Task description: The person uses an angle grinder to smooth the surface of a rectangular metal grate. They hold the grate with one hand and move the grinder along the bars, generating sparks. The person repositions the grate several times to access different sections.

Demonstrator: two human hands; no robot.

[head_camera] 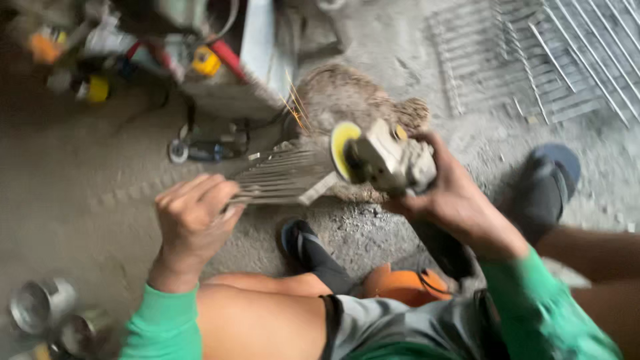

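Observation:
My left hand (193, 217) grips the near edge of a small metal wire grille (283, 177) and holds it just above the concrete floor. My right hand (450, 193) is closed around a dusty angle grinder (387, 160) whose yellow-rimmed disc (342, 148) meets the right end of the grille. A few orange sparks (293, 103) fly up and to the left from the contact. Both arms wear green sleeves. The whole picture is blurred by motion.
More wire grilles (533, 60) lie on the floor at the top right. Tools and cables (133, 47) are heaped at the top left. Metal tins (40, 307) stand at the bottom left. My feet in dark sandals (300, 243) rest below the grille; an orange object (400, 283) lies between my legs.

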